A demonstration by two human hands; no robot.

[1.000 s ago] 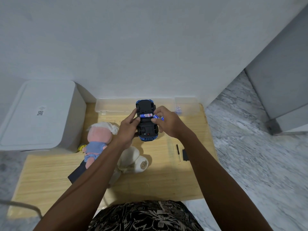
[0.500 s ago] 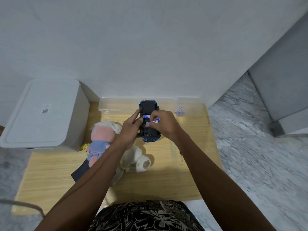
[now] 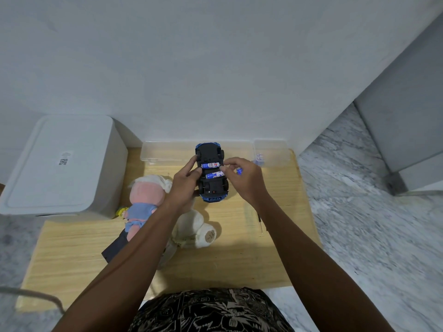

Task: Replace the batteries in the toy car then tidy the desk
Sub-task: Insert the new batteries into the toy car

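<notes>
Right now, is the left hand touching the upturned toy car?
Touching. The head view shows the left hand gripping the upturned toy car by its side, its thumb lying on the black underside beside the batteries.

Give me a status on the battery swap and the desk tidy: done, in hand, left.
Done: the toy car lies belly up, compartment open, one battery seated. In hand: the left hand steadies the car; the right hand presses a second battery in and holds another. Left: close the compartment, then clear the plush doll, screwdriver and desk.
</notes>
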